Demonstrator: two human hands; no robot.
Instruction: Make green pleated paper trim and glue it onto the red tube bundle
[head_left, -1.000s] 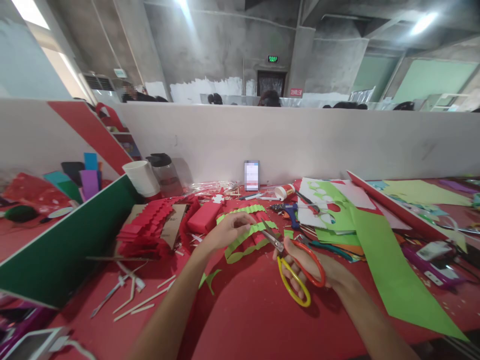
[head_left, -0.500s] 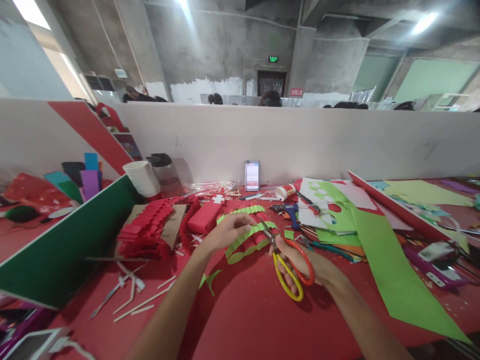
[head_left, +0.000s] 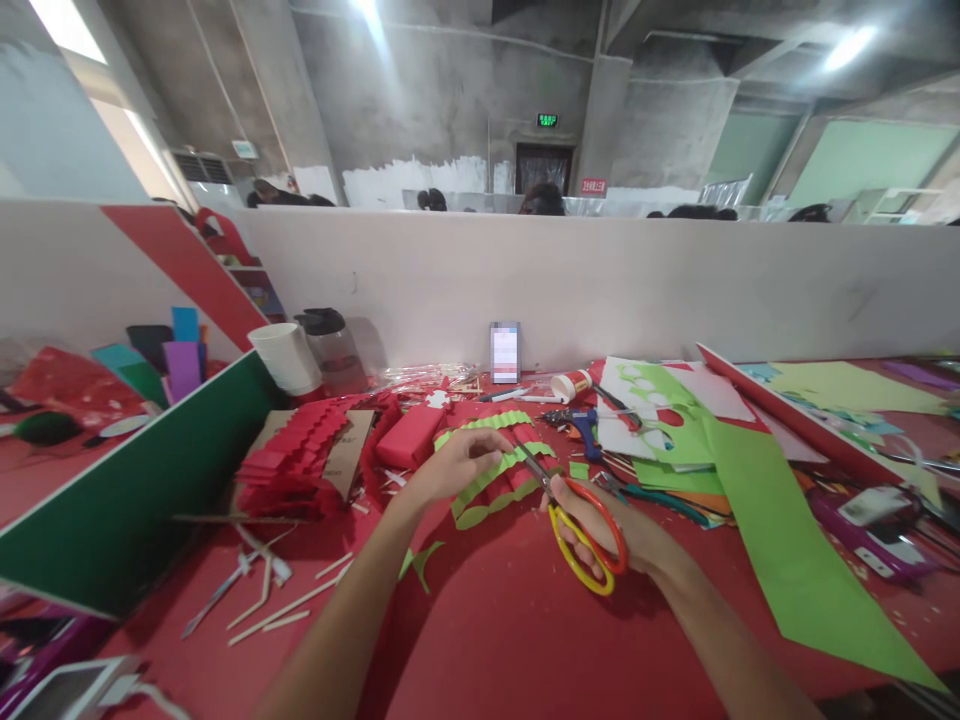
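My right hand [head_left: 592,520] grips a pair of scissors [head_left: 576,545] with one yellow and one orange handle loop. The blades point up and left, close to the fingertips of my left hand [head_left: 466,462]. That hand's thumb and fingers are pinched together; whatever they hold is too small or hidden to make out. Under and behind the left hand lie light-green scalloped paper strips [head_left: 491,497] with red paper between them. Green paper scraps [head_left: 422,565] lie on the red tabletop [head_left: 487,640] below the left wrist.
Folded red crepe-like paper [head_left: 289,455] and a red box [head_left: 409,435] lie left, with wooden sticks [head_left: 289,600] nearer. A phone [head_left: 505,352] leans on the partition. On the right are a blue glue gun [head_left: 586,432], teal-handled pliers [head_left: 667,500] and green paper sheets [head_left: 787,540].
The scissors' handle loops have come closer together, the yellow one shifting slightly right, and the blades look narrower. My left hand has hardly moved.
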